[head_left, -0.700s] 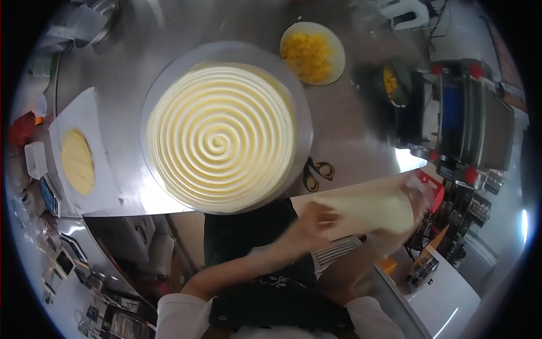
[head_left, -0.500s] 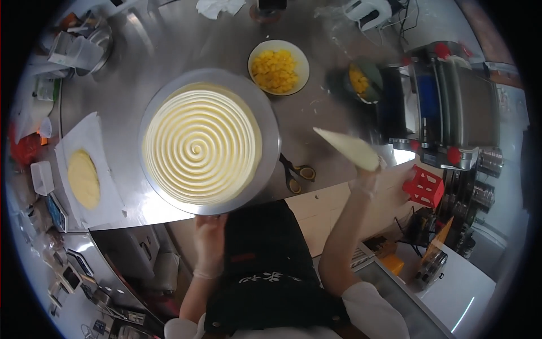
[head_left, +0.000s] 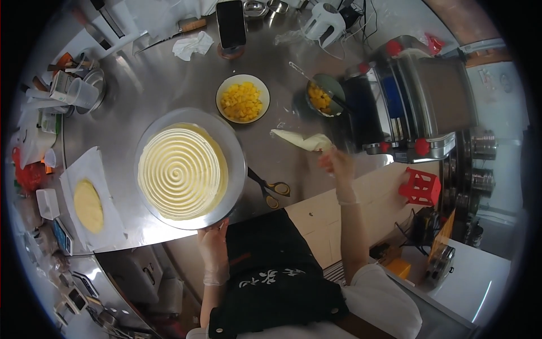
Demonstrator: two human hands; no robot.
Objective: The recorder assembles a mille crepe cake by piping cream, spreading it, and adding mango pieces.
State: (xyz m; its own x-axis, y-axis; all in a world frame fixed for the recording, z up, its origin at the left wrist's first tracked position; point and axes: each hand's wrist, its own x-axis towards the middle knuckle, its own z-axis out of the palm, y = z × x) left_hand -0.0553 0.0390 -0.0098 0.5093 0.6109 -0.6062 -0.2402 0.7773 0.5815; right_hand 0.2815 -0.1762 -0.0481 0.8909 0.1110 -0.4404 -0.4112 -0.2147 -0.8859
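My left hand (head_left: 214, 247) reaches the front rim of a round turntable (head_left: 236, 169), fingers curled at it and partly hidden. On it sits a cream-covered cake (head_left: 180, 169) with spiral ridges. My right hand (head_left: 337, 169) has bent fingers at the back end of a white piping bag (head_left: 294, 139), which lies low over or on the steel table. Black-handled scissors (head_left: 272, 188) lie between the turntable and my right hand. Behind are a bowl of yellow diced pieces (head_left: 241, 101) and a dark bowl (head_left: 322, 96) with similar pieces and utensils.
A pale flat oval (head_left: 88, 206) lies on paper at left. A steel machine with red knobs (head_left: 429, 96) stands at right, a red crate (head_left: 420, 186) below. A phone (head_left: 230, 25), crumpled tissue (head_left: 192, 45) and white mixer (head_left: 324, 22) are at the back.
My left hand has moved left from beside the bag to the turntable's rim. My right hand has carried the bag forward to the table. The view has shifted, showing more of the table's back.
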